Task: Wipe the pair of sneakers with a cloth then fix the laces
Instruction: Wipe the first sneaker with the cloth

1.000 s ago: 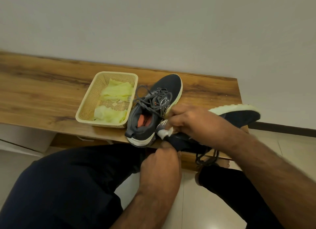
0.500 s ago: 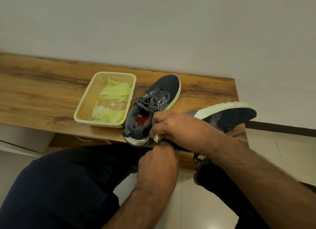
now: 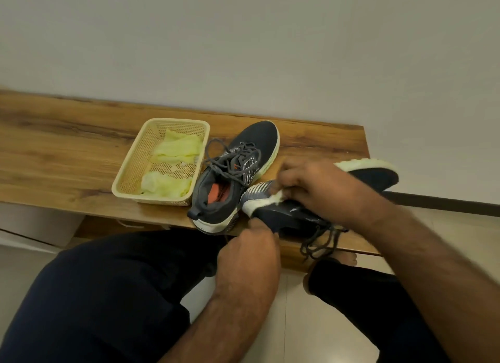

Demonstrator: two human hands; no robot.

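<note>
left hand [image 3: 247, 250] grips held sneaker [image 3: 295, 216] heel | right hand [image 3: 319, 189] presses cloth [image 3: 273, 199] on it, fingers curled | second sneaker [image 3: 238, 173] at 10 o'clock on surface [image 3: 67, 151]

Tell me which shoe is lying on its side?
The sneaker in the hands, tipped so its pale sole faces away; the left hand steadies it. The other sneaker stands upright by the basket.

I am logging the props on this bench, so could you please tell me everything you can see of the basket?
The basket is a small rectangular tray of pale cream, plastic-looking lattice with a solid rim. It sits flat and upright on the wooden bench, near its front edge, left of the resting sneaker, whose laces reach its right rim. Inside lie crumpled pale yellow-green cloths. Neither hand touches it.
</note>
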